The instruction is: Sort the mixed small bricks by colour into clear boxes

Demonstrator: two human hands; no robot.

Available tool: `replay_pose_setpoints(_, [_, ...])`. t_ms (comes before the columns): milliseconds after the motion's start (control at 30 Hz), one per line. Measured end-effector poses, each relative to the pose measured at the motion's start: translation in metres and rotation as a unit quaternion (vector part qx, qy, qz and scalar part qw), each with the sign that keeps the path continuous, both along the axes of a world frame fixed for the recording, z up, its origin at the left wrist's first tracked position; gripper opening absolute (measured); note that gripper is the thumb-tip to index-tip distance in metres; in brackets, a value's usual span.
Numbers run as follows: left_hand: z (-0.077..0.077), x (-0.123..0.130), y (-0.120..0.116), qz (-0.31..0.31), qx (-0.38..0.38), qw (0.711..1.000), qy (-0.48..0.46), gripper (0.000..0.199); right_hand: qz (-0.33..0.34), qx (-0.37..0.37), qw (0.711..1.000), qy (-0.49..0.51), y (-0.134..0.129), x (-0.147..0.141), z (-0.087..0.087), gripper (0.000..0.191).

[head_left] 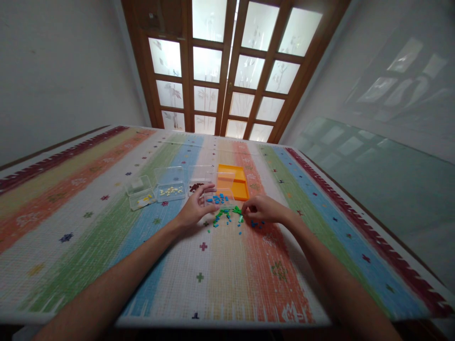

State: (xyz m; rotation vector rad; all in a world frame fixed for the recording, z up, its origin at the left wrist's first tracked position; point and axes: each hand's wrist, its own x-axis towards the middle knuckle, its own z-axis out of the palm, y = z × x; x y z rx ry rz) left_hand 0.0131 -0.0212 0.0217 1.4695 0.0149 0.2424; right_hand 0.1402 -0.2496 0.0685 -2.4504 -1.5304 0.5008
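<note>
My left hand (pixel 194 208) curls its thumb and fingers around the left side of a small clear plastic box (pixel 231 195), gripping it. Several blue building bricks (pixel 217 199) lie inside that box. Just in front of it, a loose pile of green bricks (pixel 217 217) mixed with blue ones spreads over the cloth. At the pile's right edge, my right hand (pixel 265 209) is closed in a pinch, fingertips down by the green pieces; whatever is between them is too small to make out. A few blue bricks (pixel 256 223) lie beneath and beside this hand.
An orange two-part tray (pixel 245 189) stands behind the clear box. To the left are open clear boxes: one with dark red pieces (pixel 196 187), one with cream pieces (pixel 170 191), one with yellow and white pieces (pixel 145 200). A striped tablecloth (pixel 177 270) covers the table.
</note>
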Motion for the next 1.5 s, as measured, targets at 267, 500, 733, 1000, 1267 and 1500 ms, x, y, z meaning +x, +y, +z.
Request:
replay_pose_setpoints(267, [0.0, 0.0, 0.0, -0.001, -0.005, 1.0, -0.009, 0.06, -0.017, -0.024, 0.999, -0.02, 0.003, -0.006, -0.005, 0.015])
replay_pose_setpoints(500, [0.002, -0.001, 0.0, 0.004, 0.002, 1.0, -0.002, 0.059, -0.011, -0.027, 0.999, -0.03, 0.005, -0.011, -0.003, 0.012])
replay_pose_setpoints(733, [0.003, -0.002, -0.001, 0.003, -0.007, 1.0, -0.007, 0.058, -0.007, -0.024, 0.999, -0.038, 0.004, -0.01, -0.005, 0.013])
replay_pose_setpoints(1000, [0.004, -0.002, -0.002, 0.001, -0.012, 1.0, -0.009, 0.057, -0.005, -0.03, 0.999, -0.031, 0.006, -0.011, -0.002, 0.013])
replay_pose_setpoints(1267, [0.003, -0.001, 0.0, -0.002, 0.002, 1.0, -0.009, 0.058, 0.0, -0.032, 0.999, -0.026, 0.007, -0.011, -0.003, 0.015])
replay_pose_setpoints(1500, [0.004, -0.001, 0.0, -0.005, -0.001, 1.0, -0.01, 0.057, 0.012, -0.015, 1.0, -0.012, 0.001, -0.003, -0.009, 0.015])
